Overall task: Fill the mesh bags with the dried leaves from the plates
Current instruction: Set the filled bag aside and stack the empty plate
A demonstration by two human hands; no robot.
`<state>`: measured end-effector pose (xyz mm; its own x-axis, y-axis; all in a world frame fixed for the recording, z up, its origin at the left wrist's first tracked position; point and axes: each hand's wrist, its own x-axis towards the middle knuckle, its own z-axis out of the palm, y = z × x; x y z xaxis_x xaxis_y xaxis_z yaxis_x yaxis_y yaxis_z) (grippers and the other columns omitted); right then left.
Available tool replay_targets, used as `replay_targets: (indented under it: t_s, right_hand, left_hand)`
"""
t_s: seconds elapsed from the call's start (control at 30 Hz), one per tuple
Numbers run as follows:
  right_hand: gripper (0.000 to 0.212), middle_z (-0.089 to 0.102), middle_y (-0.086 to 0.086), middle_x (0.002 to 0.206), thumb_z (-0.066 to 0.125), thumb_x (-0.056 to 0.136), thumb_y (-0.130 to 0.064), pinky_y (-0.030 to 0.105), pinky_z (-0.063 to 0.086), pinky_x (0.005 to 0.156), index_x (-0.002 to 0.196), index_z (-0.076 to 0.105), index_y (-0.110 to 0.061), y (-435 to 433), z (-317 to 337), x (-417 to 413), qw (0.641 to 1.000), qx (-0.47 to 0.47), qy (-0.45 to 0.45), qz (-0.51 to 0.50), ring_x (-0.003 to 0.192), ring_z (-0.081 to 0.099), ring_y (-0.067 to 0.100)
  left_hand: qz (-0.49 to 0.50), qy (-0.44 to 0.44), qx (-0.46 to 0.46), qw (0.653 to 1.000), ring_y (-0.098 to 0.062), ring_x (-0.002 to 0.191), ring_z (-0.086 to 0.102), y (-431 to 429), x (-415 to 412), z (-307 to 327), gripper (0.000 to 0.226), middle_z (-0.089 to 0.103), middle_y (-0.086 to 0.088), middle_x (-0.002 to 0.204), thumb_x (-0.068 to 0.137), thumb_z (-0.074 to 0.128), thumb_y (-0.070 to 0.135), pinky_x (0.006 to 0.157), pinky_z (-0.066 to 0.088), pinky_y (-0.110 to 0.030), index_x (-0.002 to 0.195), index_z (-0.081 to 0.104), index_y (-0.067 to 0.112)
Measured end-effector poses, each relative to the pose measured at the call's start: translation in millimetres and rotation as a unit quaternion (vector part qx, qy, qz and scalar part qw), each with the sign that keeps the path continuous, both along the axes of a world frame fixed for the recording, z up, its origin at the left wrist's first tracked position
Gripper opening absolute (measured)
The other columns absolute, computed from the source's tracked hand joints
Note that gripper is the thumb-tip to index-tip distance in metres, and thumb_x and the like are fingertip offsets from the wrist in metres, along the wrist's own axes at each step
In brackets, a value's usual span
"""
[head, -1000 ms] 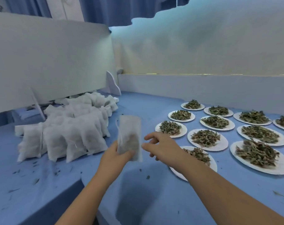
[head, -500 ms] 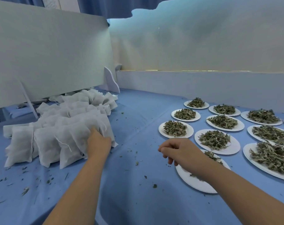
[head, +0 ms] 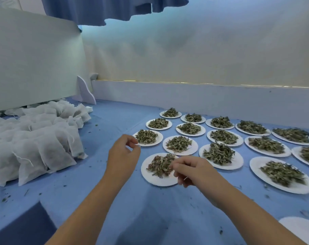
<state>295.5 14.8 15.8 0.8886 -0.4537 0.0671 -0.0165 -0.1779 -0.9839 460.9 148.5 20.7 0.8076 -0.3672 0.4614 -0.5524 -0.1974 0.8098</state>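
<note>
The blue-covered counter (head: 114,119) fills my view. At left of frame lies a big heap of stuffed mesh bags (head: 35,147), white and plump, so I judge a good share of the job is done. At right stand more than a dozen white plates (head: 281,184), each heaped with dried leaves (head: 219,152), so plenty is left to bag. The nearest plate (head: 155,179), centre frame, carries a smaller, browner mound, and it looks like the one being worked. I see no empty bag in either hand.

Both forearms reach in from the bottom edge. The left hand (head: 122,156) hovers just left of that plate, fingers curled in, thumb tip close to the forefinger, nothing visible between them. The right hand (head: 191,171) hangs over the plate's right rim, fingers curled down to the mound. I cannot tell whether it pinches any leaves.
</note>
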Motion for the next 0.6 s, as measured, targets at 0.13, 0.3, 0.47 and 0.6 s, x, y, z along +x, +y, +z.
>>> replay_targets:
  t_s: [0.13, 0.3, 0.47, 0.6]
  right_hand:
    - [0.014, 0.065, 0.0, 0.069, 0.06, 0.088, -0.018, 0.025, 0.045, 0.055, 0.085, 0.074, -0.018, -24.9, -7.1, -69.6, 0.998, 0.036, -0.007, -0.05, 0.06, 0.059, 0.016]
    - [0.015, 0.066, 0.0, 0.072, 0.063, 0.081, -0.026, 0.028, 0.045, 0.058, 0.089, 0.074, -0.018, -51.2, -7.6, -160.0, 0.993, 0.064, -0.019, -0.101, 0.063, 0.059, 0.018]
    - [0.013, 0.069, 0.001, 0.075, 0.062, 0.081, -0.024, 0.027, 0.047, 0.058, 0.089, 0.073, -0.024, -71.3, -12.5, -245.6, 0.986, 0.049, 0.011, -0.161, 0.066, 0.063, 0.018]
    - [0.011, 0.066, -0.012, 0.078, 0.058, 0.087, -0.034, 0.02, 0.048, 0.062, 0.082, 0.067, -0.039, -86.8, -30.2, -300.9, 0.94, -0.126, 0.169, -0.269, 0.068, 0.062, 0.003]
  left_hand:
    - [-0.174, 0.053, 0.031, 0.983, -0.003, 0.047, 0.046, -44.8, -78.5, 2.0, 0.015, 0.055, 0.012, 0.059, 0.085, 0.058, 0.015, 0.05, 0.042, -0.021, 0.082, 0.058, 0.029]
    - [-0.342, 0.04, 0.144, 0.928, -0.005, 0.053, 0.054, -92.7, -163.1, -7.5, 0.009, 0.062, 0.009, 0.062, 0.089, 0.057, 0.027, 0.057, 0.046, -0.028, 0.092, 0.058, 0.036]
    - [-0.39, 0.026, 0.215, 0.895, -0.007, 0.06, 0.06, -121.2, -219.9, -29.7, 0.008, 0.056, 0.01, 0.055, 0.09, 0.056, 0.031, 0.056, 0.048, -0.023, 0.093, 0.056, 0.038]
    - [-0.355, -0.119, 0.343, 0.861, -0.005, 0.066, 0.056, -128.8, -238.3, -43.6, 0.02, 0.057, 0.009, 0.066, 0.091, 0.046, 0.045, 0.058, 0.042, -0.024, 0.111, 0.046, 0.043]
